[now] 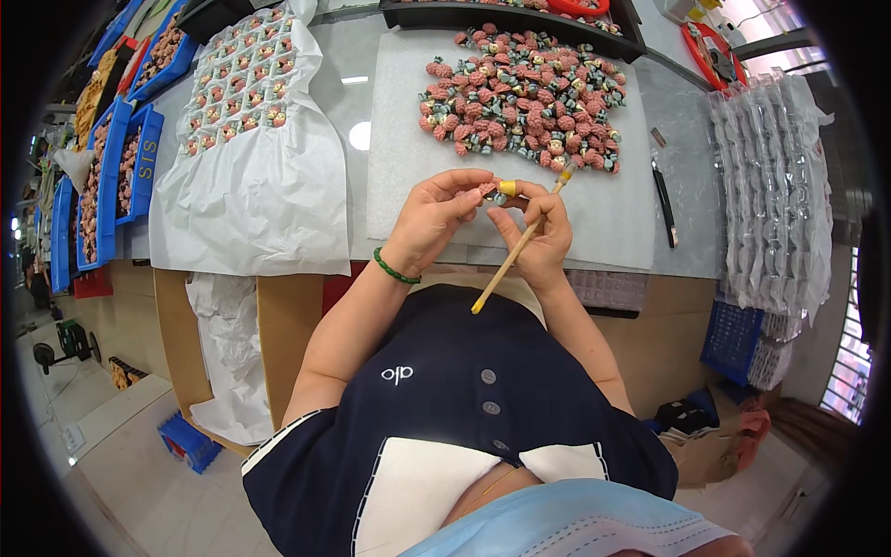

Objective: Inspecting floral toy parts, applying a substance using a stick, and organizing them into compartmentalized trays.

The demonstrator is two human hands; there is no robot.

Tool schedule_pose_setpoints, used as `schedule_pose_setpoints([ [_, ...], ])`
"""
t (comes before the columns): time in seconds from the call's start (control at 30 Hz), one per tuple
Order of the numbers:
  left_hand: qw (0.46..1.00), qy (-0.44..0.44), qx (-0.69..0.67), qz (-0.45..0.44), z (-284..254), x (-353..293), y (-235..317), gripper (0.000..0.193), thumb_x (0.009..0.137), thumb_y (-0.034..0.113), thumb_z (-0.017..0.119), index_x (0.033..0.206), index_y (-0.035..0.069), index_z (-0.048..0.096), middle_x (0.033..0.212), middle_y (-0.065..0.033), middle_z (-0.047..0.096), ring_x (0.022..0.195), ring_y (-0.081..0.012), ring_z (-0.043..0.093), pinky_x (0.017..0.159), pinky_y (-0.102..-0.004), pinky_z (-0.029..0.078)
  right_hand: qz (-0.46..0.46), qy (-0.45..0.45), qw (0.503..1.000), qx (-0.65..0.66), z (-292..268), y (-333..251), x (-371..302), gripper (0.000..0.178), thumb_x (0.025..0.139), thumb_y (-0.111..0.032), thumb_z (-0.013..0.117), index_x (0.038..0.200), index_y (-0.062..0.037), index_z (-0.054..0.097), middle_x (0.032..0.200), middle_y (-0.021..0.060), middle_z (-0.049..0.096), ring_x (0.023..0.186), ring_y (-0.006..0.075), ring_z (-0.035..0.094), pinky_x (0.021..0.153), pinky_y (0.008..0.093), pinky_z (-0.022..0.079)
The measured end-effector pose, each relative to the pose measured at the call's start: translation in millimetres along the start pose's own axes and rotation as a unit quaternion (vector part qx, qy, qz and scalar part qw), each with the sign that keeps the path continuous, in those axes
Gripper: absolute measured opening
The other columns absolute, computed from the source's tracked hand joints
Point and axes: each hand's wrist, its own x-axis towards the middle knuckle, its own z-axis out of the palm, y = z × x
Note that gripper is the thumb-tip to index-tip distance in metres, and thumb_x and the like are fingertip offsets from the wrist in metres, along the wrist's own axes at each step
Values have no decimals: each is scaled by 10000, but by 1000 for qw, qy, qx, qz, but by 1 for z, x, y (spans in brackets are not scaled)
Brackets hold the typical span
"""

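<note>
My left hand (436, 212) pinches a small pink figurine (486, 189) just below the figurine pile (524, 100), steadying it, while my right hand (538, 232) grips the wooden paintbrush (515, 251) pencil-style, tip angled onto it.

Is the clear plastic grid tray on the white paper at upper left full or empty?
Mostly full: the clear plastic grid tray shows small pink figures in nearly every cell.

two hands (436, 218), one brush (515, 249), one bracelet (394, 272), one pen (665, 206)
</note>
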Motion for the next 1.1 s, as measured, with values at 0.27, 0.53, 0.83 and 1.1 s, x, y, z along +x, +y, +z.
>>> schedule_pose_setpoints([
  [0.27,1000,-1,0,-3,-5,-1,-1,301,835,56,534,1122,-32,513,982,-61,588,796,-74,496,671,-190,392,22,38,998,53,-1,-10,10,222,862,-140,505,1001,-14,386,1017,165,520,942,212,538,778,297,466],
  [0.53,999,2,39,26,0,-5,-2,289,836,66,539,1108,-31,528,962,-52,601,785,-61,501,664,-184,388,74,-58,994,-59,-13,-51,29,352,920,-284,397,850,18,562,701,15,470,555,59,389,487,197,327],
  [0.83,993,-1,106,48,5,-10,-2,244,824,47,543,1055,-30,562,945,-58,610,834,-74,539,699,-190,405,73,-2,993,-90,6,-35,29,253,909,-186,442,751,-4,519,600,-16,425,527,48,346,463,203,289],
  [1.1,992,28,112,58,5,-9,-2,240,820,15,532,1052,-40,560,945,-76,609,855,-95,554,735,-197,425,66,19,991,-113,-1,-33,33,221,905,-156,445,761,-2,511,642,23,494,547,79,418,496,214,348],
])
